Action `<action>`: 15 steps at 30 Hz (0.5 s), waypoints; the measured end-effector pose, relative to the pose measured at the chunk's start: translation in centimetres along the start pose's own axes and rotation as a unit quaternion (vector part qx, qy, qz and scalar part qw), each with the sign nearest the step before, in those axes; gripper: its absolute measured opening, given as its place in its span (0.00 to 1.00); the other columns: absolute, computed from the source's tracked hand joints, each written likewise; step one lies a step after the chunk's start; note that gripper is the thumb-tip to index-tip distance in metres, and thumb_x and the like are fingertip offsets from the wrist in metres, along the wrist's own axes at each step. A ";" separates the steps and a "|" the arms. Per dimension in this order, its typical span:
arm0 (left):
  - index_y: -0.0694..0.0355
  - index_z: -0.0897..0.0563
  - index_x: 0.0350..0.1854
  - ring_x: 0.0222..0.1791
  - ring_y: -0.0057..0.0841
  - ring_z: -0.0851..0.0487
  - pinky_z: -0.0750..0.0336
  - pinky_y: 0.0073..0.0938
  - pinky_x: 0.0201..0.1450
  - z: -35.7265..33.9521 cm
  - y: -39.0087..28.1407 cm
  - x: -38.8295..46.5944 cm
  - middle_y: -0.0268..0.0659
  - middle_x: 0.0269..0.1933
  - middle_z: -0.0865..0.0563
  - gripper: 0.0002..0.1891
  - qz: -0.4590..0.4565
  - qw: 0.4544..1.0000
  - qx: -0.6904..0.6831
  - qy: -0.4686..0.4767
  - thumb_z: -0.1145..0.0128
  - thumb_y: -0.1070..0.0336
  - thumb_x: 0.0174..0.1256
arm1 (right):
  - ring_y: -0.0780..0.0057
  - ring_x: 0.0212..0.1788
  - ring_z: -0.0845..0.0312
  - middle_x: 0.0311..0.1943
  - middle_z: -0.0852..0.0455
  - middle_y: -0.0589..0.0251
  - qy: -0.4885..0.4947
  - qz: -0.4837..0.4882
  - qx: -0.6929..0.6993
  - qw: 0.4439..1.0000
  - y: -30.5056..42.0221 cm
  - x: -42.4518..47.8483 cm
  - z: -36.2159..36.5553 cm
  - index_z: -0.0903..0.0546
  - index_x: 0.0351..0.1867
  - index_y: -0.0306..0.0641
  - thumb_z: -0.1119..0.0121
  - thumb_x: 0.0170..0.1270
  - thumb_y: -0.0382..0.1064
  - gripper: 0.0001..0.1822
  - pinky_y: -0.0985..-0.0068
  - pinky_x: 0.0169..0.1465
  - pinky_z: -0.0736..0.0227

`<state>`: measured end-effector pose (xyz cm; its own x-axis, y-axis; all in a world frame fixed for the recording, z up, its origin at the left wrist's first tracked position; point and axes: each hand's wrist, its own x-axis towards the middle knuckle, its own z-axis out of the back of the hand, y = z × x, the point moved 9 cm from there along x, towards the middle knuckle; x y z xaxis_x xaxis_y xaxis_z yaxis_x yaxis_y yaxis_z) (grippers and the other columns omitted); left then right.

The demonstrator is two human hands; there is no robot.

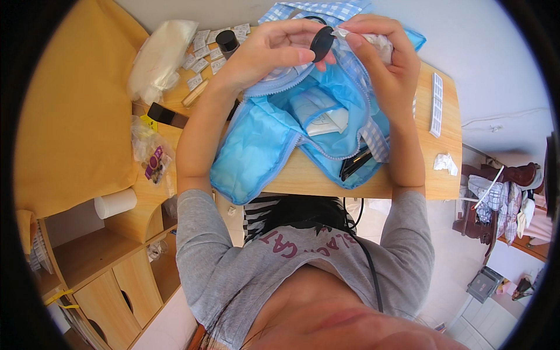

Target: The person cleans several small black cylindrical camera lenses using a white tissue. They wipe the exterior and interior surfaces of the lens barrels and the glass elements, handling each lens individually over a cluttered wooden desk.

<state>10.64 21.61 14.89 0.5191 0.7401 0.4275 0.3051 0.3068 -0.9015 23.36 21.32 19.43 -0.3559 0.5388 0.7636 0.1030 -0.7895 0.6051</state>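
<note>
Between the thumb and fingers of my left hand [280,50] is a round black compact or lid [322,44], held on edge. My right hand [385,57] grips a crumpled white tissue [379,45], and its pinched tip touches or nearly touches the black disc. Under both hands an unzipped bag with a shiny blue lining [258,144] and blue-white gingham fabric [332,11] spreads over the desk. Inside the bag is a white packet [326,122] with printed lines. Several thin black pens or brushes [356,162] lie at the bag's right flap.
On the wooden desk [323,177] left of the bag are a black-capped bottle [227,42], small white packets [201,51], a dark box-like item [168,115] and a clear plastic bag [162,57]. A white strip [436,105] and crumpled tissue [446,164] lie at right. A white roll [115,203] rests lower left.
</note>
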 end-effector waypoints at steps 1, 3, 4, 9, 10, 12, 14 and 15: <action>0.69 0.27 0.55 0.45 0.28 0.19 0.26 0.26 0.52 0.1 0.0 0.0 0.44 0.42 0.17 0.20 -0.002 1.000 0.005 -0.004 0.43 0.70 0.59 | 0.76 0.44 0.24 0.40 0.19 0.59 -0.002 0.017 -0.032 0.999 0.3 0.0 0.0 0.22 0.41 0.31 0.44 0.61 0.25 0.07 0.82 0.49 0.31; 0.68 0.26 0.53 0.46 0.28 0.19 0.26 0.25 0.52 0.1 0.1 0.0 0.43 0.42 0.17 0.19 0.009 1.000 -0.001 -0.012 0.42 0.71 0.59 | 0.76 0.43 0.23 0.40 0.19 0.59 -0.006 0.052 -0.096 0.994 0.8 0.0 -0.2 0.22 0.41 0.31 0.43 0.61 0.25 0.07 0.83 0.48 0.31; 0.68 0.26 0.52 0.46 0.27 0.19 0.26 0.25 0.52 0.2 0.1 0.0 0.43 0.42 0.17 0.18 0.014 1.000 -0.004 -0.016 0.41 0.71 0.58 | 0.75 0.41 0.22 0.39 0.18 0.60 -0.014 0.056 -0.098 0.994 0.6 -0.1 -0.2 0.21 0.40 0.32 0.42 0.60 0.26 0.07 0.82 0.45 0.30; 0.66 0.25 0.50 0.46 0.26 0.19 0.26 0.25 0.52 -0.3 -0.1 0.1 0.41 0.43 0.17 0.17 0.006 1.000 0.028 0.007 0.40 0.71 0.57 | 0.77 0.39 0.21 0.36 0.16 0.63 -0.038 0.043 -0.107 0.993 0.4 -0.2 -0.4 0.19 0.38 0.36 0.40 0.58 0.29 0.06 0.82 0.42 0.28; 0.66 0.25 0.50 0.46 0.26 0.19 0.26 0.24 0.52 -0.2 -0.1 0.1 0.41 0.43 0.17 0.18 0.009 1.000 0.029 0.003 0.39 0.70 0.57 | 0.78 0.39 0.22 0.37 0.17 0.63 -0.037 0.012 -0.082 0.996 0.2 -0.1 -0.3 0.20 0.39 0.35 0.40 0.59 0.30 0.07 0.83 0.43 0.29; 0.66 0.25 0.49 0.46 0.25 0.19 0.26 0.24 0.53 -0.2 -0.2 0.0 0.40 0.43 0.17 0.17 0.004 0.999 0.038 -0.005 0.39 0.70 0.57 | 0.81 0.41 0.24 0.39 0.18 0.62 -0.035 -0.051 -0.035 0.997 -0.3 -0.1 0.0 0.22 0.42 0.33 0.42 0.61 0.30 0.08 0.85 0.45 0.30; 0.66 0.24 0.49 0.46 0.25 0.19 0.26 0.24 0.52 -0.3 -0.2 0.1 0.40 0.42 0.17 0.16 0.003 0.999 0.050 -0.010 0.39 0.70 0.58 | 0.82 0.41 0.24 0.39 0.18 0.64 -0.039 -0.097 0.009 0.994 -1.9 -0.2 0.4 0.22 0.42 0.34 0.42 0.62 0.33 0.09 0.86 0.45 0.30; 0.66 0.24 0.49 0.45 0.24 0.19 0.26 0.23 0.52 -0.4 -0.2 0.1 0.39 0.42 0.17 0.16 0.007 0.998 0.057 -0.012 0.40 0.70 0.58 | 0.83 0.41 0.24 0.39 0.18 0.65 -0.041 -0.121 0.032 0.991 -2.7 -0.3 0.5 0.22 0.43 0.34 0.41 0.62 0.34 0.09 0.86 0.45 0.31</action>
<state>10.95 21.37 15.12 0.5024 0.7585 0.4151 0.2043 0.3623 -0.9094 23.65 23.40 17.69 -0.3005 0.7337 0.6094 0.0834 -0.6162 0.7831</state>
